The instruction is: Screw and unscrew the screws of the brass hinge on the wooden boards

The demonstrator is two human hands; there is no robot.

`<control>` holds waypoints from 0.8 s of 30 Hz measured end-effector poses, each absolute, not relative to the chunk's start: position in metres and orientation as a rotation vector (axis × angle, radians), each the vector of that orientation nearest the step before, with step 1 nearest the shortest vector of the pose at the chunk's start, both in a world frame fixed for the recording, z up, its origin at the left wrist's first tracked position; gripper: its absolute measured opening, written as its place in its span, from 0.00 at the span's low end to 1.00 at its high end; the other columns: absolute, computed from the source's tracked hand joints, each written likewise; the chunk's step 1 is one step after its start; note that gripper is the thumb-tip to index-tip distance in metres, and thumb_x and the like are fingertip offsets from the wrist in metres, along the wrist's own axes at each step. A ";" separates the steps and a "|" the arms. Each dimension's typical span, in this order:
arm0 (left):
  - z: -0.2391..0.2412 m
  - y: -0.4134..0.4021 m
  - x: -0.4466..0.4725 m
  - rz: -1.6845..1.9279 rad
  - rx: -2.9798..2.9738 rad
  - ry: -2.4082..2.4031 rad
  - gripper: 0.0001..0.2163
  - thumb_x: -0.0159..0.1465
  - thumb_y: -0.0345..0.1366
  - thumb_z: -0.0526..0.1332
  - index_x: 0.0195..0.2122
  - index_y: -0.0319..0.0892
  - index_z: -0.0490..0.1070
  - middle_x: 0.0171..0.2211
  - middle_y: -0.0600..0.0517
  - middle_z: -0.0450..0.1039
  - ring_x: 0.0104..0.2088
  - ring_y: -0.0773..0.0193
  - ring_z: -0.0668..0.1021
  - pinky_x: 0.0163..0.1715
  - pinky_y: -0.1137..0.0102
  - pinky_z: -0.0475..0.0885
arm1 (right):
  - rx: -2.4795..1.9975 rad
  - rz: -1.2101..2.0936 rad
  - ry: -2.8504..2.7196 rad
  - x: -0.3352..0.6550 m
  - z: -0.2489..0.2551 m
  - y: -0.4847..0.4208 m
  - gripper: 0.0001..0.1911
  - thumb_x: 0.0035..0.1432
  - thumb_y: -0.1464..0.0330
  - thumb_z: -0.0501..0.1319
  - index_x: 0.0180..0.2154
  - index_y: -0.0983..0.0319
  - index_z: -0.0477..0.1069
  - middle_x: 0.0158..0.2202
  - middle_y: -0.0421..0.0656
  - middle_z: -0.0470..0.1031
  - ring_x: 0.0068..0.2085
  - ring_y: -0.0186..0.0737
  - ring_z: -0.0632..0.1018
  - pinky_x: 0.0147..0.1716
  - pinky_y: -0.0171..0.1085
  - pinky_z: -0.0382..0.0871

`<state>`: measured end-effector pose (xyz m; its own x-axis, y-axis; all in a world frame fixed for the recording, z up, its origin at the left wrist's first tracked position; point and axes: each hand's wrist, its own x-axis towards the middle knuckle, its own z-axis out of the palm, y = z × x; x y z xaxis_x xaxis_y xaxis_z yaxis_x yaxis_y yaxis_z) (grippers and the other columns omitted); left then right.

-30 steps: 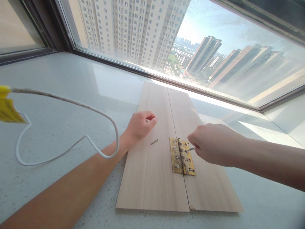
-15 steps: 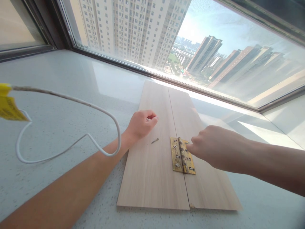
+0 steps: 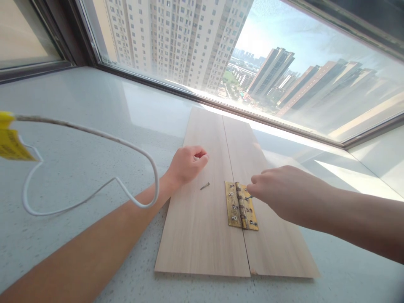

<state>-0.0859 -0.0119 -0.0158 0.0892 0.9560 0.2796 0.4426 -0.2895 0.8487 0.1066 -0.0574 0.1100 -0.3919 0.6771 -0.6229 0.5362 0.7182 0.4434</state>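
Two pale wooden boards (image 3: 202, 227) lie side by side on a white sill, joined by a brass hinge (image 3: 240, 205) with several screws in it. My right hand (image 3: 280, 191) hovers at the hinge's right leaf, its fingers pinched on a small screw (image 3: 248, 197) standing in a hinge hole. My left hand (image 3: 187, 163) rests as a loose fist on the left board's edge; what it holds, if anything, is hidden. One loose screw (image 3: 205, 185) lies on the left board between the hands.
A white cable (image 3: 94, 134) with a yellow tag (image 3: 9, 143) loops in the air over my left forearm. The white speckled sill (image 3: 78, 105) runs under a big window (image 3: 252, 54) showing high-rise buildings.
My right hand dipped onto the hinge, hiding the screw, then lifted slightly so the screw shows again at its fingertips. My left hand and the loose screw have stayed put.
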 end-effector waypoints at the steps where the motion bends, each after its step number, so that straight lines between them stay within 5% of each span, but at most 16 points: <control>1: -0.016 -0.012 -0.086 1.153 1.798 1.377 0.09 0.58 0.37 0.55 0.26 0.40 0.72 0.22 0.55 0.71 0.25 0.68 0.70 0.27 0.72 0.62 | 0.795 0.257 2.101 0.106 0.112 -0.059 0.13 0.46 0.83 0.54 0.26 0.61 0.69 0.24 0.41 0.70 0.24 0.37 0.68 0.20 0.37 0.50; 6: -0.016 -0.013 -0.086 1.148 1.797 1.378 0.10 0.58 0.37 0.55 0.26 0.40 0.73 0.22 0.55 0.70 0.25 0.68 0.70 0.27 0.72 0.62 | 0.551 0.282 2.077 0.106 0.113 -0.056 0.13 0.46 0.83 0.54 0.27 0.61 0.70 0.23 0.41 0.70 0.22 0.36 0.66 0.20 0.37 0.49; 17: -0.015 -0.012 -0.086 1.139 1.796 1.388 0.10 0.57 0.37 0.55 0.26 0.40 0.72 0.21 0.55 0.69 0.24 0.68 0.69 0.26 0.73 0.61 | 1.274 0.117 1.870 0.084 0.108 -0.048 0.06 0.43 0.77 0.56 0.20 0.61 0.66 0.22 0.42 0.66 0.21 0.37 0.66 0.17 0.36 0.54; 24: -0.016 -0.012 -0.087 1.146 1.801 1.374 0.10 0.57 0.37 0.55 0.27 0.40 0.73 0.23 0.54 0.72 0.25 0.67 0.71 0.27 0.72 0.62 | 0.851 0.206 2.119 0.106 0.114 -0.056 0.12 0.46 0.82 0.54 0.25 0.61 0.68 0.24 0.40 0.68 0.22 0.34 0.66 0.20 0.36 0.48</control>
<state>-0.0866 -0.0122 -0.0158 0.0943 0.9561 0.2774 0.4444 -0.2898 0.8477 0.1065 -0.0562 0.1143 -0.4320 0.6371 -0.6383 0.5020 0.7579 0.4167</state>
